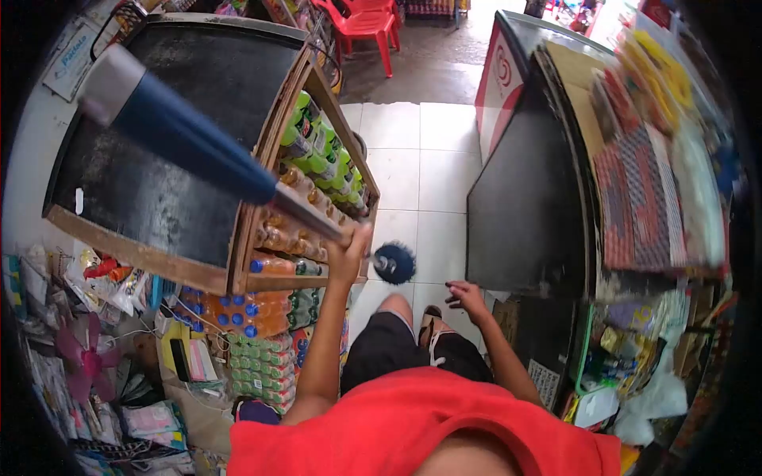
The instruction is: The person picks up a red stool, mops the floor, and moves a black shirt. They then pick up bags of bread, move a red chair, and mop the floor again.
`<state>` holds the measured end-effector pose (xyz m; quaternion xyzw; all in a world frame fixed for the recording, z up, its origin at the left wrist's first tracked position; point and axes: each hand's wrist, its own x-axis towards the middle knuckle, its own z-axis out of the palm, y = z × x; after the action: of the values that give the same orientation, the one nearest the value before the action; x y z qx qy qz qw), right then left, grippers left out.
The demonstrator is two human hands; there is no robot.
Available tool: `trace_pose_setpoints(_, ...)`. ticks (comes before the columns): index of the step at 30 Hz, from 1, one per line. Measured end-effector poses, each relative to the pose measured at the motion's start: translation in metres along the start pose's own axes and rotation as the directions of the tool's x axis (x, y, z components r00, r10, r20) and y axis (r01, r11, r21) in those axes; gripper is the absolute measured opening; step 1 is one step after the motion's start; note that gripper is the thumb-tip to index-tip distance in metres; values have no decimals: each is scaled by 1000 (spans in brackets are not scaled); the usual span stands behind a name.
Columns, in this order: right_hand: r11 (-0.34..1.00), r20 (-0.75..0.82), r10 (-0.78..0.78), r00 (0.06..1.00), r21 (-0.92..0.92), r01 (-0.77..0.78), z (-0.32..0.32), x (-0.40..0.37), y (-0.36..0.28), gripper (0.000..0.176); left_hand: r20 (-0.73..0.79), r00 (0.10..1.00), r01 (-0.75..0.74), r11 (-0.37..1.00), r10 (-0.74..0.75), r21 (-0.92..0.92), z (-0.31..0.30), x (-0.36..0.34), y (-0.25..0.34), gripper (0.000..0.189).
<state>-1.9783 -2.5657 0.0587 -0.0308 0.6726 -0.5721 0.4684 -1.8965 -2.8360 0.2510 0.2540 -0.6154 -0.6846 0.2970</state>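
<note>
My left hand [348, 252] is closed around the metal shaft of a long-handled brush. Its thick blue handle [186, 139] with a grey end rises toward the upper left, over the black-topped cabinet. At the lower end, the round dark bristle head [394, 263] is over the white floor tiles, just right of my left hand. My right hand [467, 300] holds nothing; its fingers are apart, near the lower corner of the black counter.
Bottles [317, 155] fill a wooden-framed rack [316, 282] on the left. A black counter [524, 190] stands right, with stacked textiles [643, 198]. Red chairs [367, 30] are beyond the tiled floor [397, 170]. A pink fan [89, 358] is lower left.
</note>
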Motion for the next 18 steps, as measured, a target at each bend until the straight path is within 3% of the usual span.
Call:
trace_pose_setpoints(1, 996, 4, 64, 998, 56, -64, -2, 15, -31, 28, 72, 997, -32, 999, 32, 0, 7, 27, 8, 34)
trace_pose_setpoints(3, 998, 7, 49, 999, 50, -49, -11, 56, -65, 29, 2, 992, -122, 992, 122, 14, 20, 85, 12, 34)
trace_pose_setpoints(5, 991, -59, 36, 998, 135, -28, -16, 99, -95, 28, -33, 999, -42, 998, 41, -35, 27, 148, -10, 36)
trace_pose_setpoints(9, 998, -185, -13, 983, 59, 25, -27, 182, -149, 25, -83, 995, -49, 998, 52, 32, 54, 249, -64, 43)
trace_pose_setpoints(12, 993, -184, -19, 983, 109, 40, -31, 233, -194, 25, -245, 969, 5, 999, 5, 43, 79, 324, -89, 42)
trace_pose_setpoints(15, 996, -143, -25, 989, 84, 37, -32, 269, -251, 25, -365, 918, 101, 983, -152, -157, 90, 392, -93, 36)
trace_pose_setpoints(18, 993, -158, -24, 987, 107, 41, -47, 317, -286, 25, -566, 787, 128, 962, -246, -240, 77, 459, -123, 22)
